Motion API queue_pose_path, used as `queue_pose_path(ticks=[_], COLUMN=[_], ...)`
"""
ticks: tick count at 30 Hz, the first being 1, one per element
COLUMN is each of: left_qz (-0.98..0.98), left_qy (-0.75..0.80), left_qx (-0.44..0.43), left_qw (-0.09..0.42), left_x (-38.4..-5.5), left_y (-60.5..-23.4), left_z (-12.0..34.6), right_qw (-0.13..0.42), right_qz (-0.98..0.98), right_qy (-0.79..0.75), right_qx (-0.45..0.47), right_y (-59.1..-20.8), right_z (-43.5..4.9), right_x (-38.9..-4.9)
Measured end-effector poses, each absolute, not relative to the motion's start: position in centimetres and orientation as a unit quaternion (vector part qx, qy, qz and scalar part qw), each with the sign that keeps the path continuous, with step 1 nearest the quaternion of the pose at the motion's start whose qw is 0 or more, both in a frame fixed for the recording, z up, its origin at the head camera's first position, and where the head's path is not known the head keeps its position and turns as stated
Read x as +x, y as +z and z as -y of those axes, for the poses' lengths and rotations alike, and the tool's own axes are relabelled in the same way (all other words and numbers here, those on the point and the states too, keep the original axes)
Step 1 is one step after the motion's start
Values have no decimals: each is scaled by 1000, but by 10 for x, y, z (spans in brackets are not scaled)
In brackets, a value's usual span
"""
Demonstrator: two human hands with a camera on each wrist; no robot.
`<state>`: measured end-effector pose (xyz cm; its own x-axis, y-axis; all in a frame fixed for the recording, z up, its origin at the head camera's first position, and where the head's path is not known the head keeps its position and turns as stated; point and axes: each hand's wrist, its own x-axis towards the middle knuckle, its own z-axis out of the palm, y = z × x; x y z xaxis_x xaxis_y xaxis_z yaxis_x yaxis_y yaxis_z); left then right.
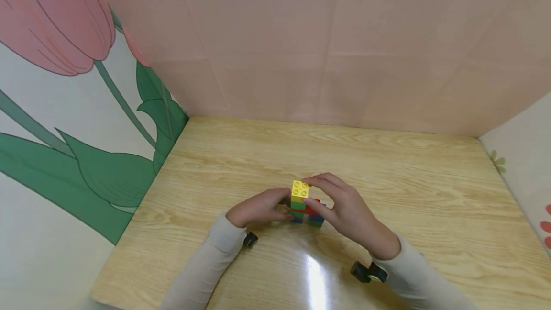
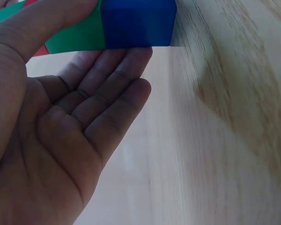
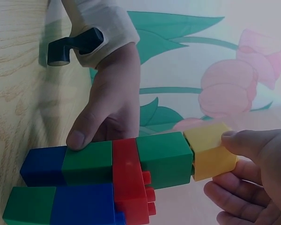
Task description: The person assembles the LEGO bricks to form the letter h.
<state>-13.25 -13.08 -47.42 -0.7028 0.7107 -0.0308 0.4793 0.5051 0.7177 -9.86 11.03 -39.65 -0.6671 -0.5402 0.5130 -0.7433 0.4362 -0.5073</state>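
Observation:
A structure of toy building bricks stands on the table. It has two short columns: a blue brick (image 3: 43, 166) under a green one (image 3: 88, 164), and a green brick (image 3: 30, 206) under a blue one (image 3: 84, 204). A red brick (image 3: 131, 199) bridges both, with another green brick (image 3: 165, 161) above it. My right hand (image 1: 350, 209) pinches a yellow brick (image 3: 213, 152) at the top; it sits slightly tilted, a thin gap showing beneath. With thumb and fingers on opposite sides, my left hand (image 1: 264, 207) holds the lower green-and-blue column.
The wood-grain table (image 1: 232, 157) extends around the bricks. A pink covering (image 1: 336, 51) rises behind its far edge, and a wall with painted tulips (image 1: 86, 118) borders the left side. Black wrist devices (image 1: 369, 271) sit at both sleeves.

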Motion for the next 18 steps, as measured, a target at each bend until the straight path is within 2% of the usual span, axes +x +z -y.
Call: queue_pose_path(ticks=[18], left_qz=[-852], left_qy=[355], left_qx=[349], left_qw=[164], left_x=[-134], left_y=[-476], left_z=[132], right_qw=[147], right_qz=[837], right_qy=[354], right_qx=[391], right_y=[-395], right_z=[-111], right_x=[-100])
